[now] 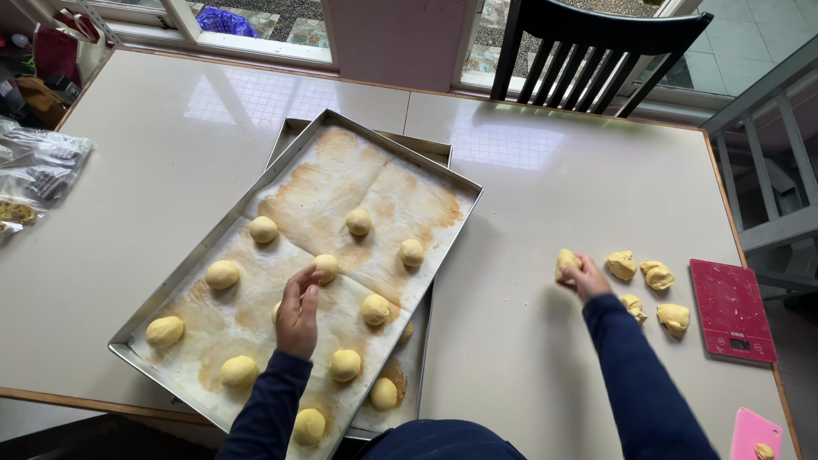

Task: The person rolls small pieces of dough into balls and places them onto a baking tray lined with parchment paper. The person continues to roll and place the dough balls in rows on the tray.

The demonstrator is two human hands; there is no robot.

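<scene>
Left hand point(298, 313) fingertips on dough ball point(326, 267), long tray point(256, 182) slanting upper right, right hand point(586, 277) gripping dough piece point(567, 263)

Daylight coming through low windows point(247, 21), glaring off glossy cream table point(545, 170); black slatted chair point(596, 51) standing at far edge; tiled floor point(750, 34) showing right.

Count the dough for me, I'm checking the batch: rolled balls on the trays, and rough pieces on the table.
Rolled balls in full view on the trays: 11
Rolled balls partly hidden: 2
Rough pieces on the table: 5, one in the right hand
Total: 18
</scene>
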